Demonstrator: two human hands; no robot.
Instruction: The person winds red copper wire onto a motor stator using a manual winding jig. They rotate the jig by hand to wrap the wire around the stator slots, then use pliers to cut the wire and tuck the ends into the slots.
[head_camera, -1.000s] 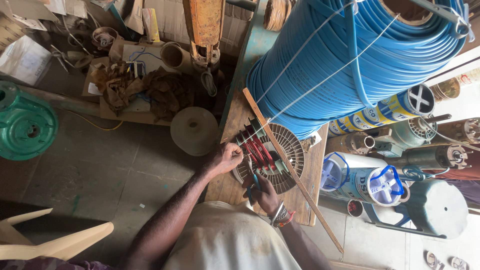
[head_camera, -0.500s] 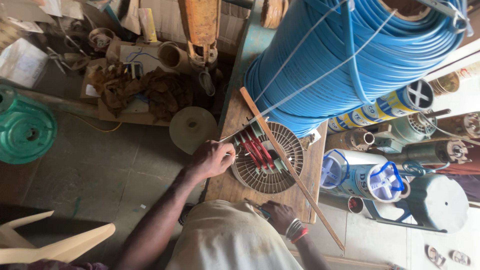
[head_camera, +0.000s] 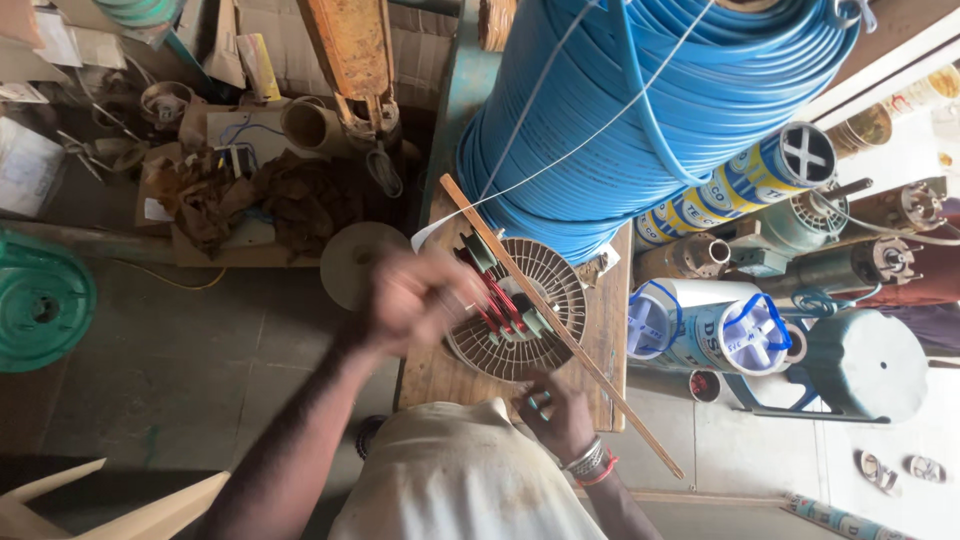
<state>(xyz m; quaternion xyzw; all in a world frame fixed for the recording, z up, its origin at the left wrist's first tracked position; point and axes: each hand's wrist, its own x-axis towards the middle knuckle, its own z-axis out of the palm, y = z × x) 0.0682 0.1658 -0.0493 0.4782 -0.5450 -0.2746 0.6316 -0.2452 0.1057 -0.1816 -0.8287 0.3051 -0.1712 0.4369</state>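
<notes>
A round finned motor stator (head_camera: 548, 272) lies flat on a small wooden table (head_camera: 612, 335), with red wire coils (head_camera: 500, 300) and grey-green slot pieces in its middle. My left hand (head_camera: 415, 298) hovers over the stator's left rim, motion-blurred, so its grip is unclear. My right hand (head_camera: 558, 418), bangles at the wrist, sits at the stator's near rim with fingers curled on a small pale green strip (head_camera: 540, 402). A long thin wooden stick (head_camera: 580, 360) lies diagonally across the stator and table.
A big coil of blue hose (head_camera: 640, 110) fills the table's far side, with a white string (head_camera: 560, 160) running off it. Blue-and-white spools (head_camera: 700, 330) and pump motors stand right. On the floor at left are a tan disc (head_camera: 350, 262), a green reel (head_camera: 40, 300) and cluttered boxes (head_camera: 220, 200).
My left hand has lifted off the stator's left edge and is moving fast. My right hand has drawn back from the coils to the near rim.
</notes>
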